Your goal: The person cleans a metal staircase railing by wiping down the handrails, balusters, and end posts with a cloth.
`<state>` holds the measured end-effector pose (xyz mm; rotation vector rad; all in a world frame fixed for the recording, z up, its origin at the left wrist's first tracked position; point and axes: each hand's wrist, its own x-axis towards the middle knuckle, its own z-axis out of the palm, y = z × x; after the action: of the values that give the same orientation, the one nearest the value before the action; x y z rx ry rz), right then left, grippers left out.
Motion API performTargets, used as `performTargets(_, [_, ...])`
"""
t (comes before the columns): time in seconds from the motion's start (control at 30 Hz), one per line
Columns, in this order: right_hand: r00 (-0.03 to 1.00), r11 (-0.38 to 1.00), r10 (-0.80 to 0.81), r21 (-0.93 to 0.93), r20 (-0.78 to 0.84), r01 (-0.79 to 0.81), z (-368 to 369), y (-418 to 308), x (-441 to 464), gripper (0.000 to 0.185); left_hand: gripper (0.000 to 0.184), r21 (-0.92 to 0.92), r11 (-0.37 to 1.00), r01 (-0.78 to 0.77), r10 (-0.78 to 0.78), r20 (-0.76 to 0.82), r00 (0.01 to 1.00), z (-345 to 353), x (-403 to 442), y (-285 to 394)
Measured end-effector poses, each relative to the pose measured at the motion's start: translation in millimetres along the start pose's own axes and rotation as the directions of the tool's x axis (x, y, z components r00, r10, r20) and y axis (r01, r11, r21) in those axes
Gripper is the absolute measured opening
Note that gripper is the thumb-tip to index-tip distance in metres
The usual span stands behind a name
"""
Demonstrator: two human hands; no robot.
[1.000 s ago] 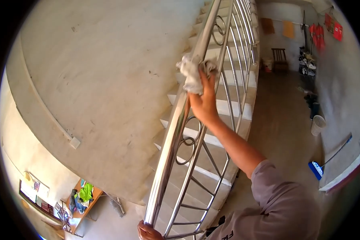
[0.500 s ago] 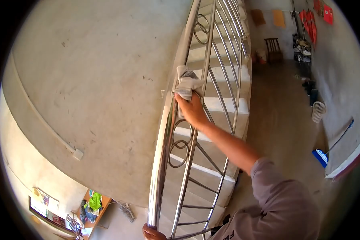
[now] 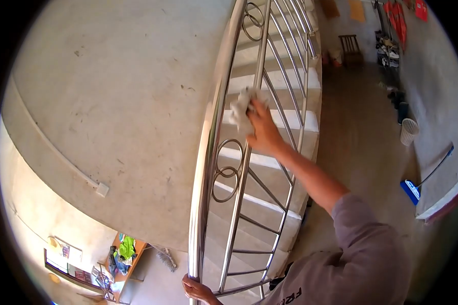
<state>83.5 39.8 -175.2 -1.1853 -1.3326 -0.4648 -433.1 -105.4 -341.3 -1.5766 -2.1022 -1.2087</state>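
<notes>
My right hand (image 3: 263,129) is closed on a whitish-grey cloth (image 3: 243,109), which lies against the inner metal bar of the stair railing. Motion blurs the cloth slightly. At the bottom of the view, my left hand (image 3: 199,290) wraps round the lower end of the shiny steel handrail (image 3: 201,203). Between the handrail and the inner bar sit interlocking metal rings (image 3: 226,184), just below my right hand. Slanted thin bars (image 3: 285,66) run along the railing's other side.
Concrete stairs (image 3: 290,119) rise behind the railing. On the floor at right are a white basket (image 3: 409,132) and a blue broom (image 3: 410,192). A chair (image 3: 350,50) and a shoe rack (image 3: 387,48) stand farther off. At lower left, clothes (image 3: 127,248) lie on a table.
My right hand and the cloth have shifted from the handrail to the inner bar, to the right. My left hand still holds the handrail and shows more fully.
</notes>
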Motion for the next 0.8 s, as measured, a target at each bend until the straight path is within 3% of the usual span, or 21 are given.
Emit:
performTargets(0.03, [1.000,1.000,-0.009,0.002,-0.006,0.009,1,-9,-14,0.062,0.034,-0.244,0.962,0.120,-0.131,-0.028,0.991,-6,1,12])
performTargets(0.1, [1.000,1.000,-0.017,0.010,-0.012,0.018,4,-10,-14,0.065,0.042,-0.228,0.973,0.045,-0.064,-0.076,0.995,-2,2,11])
performTargets(0.17, [0.971,0.939,0.219,0.292,-0.094,-0.183,8,9,9,0.071,0.050,-0.193,0.981,-0.036,0.013,-0.115,0.993,0,2,4])
performTargets(0.2, [0.963,0.959,0.232,0.199,-0.134,-0.204,2,12,25,0.077,0.049,-0.234,0.972,0.012,-0.035,-0.093,0.995,2,2,1])
performTargets(0.27, [0.932,0.941,0.302,0.216,-0.201,-0.259,4,12,40,0.074,0.049,-0.265,0.962,0.062,-0.084,-0.071,0.994,4,1,0])
performTargets(0.37, [0.946,0.961,0.263,0.136,-0.190,-0.240,20,-24,-2,0.069,0.048,-0.198,0.979,0.054,-0.073,-0.092,0.993,2,1,1])
performTargets(0.5, [0.959,0.946,0.250,0.245,-0.131,-0.213,37,-59,-84,0.057,0.049,-0.275,0.960,0.057,-0.114,-0.196,0.974,10,-2,-4])
performTargets(0.6, [0.964,0.929,0.230,0.325,-0.133,-0.177,27,-55,-73,0.050,0.049,-0.278,0.959,0.051,-0.081,-0.098,0.992,-3,0,13])
performTargets(0.7, [0.927,0.838,0.365,0.463,-0.082,-0.289,20,-58,-40,0.057,0.048,-0.228,0.972,0.057,-0.072,-0.056,0.996,-6,1,8])
performTargets(0.8, [0.952,0.928,0.256,0.320,-0.168,-0.193,42,-102,-89,0.058,0.049,-0.333,0.941,0.066,-0.083,-0.038,0.996,1,1,0])
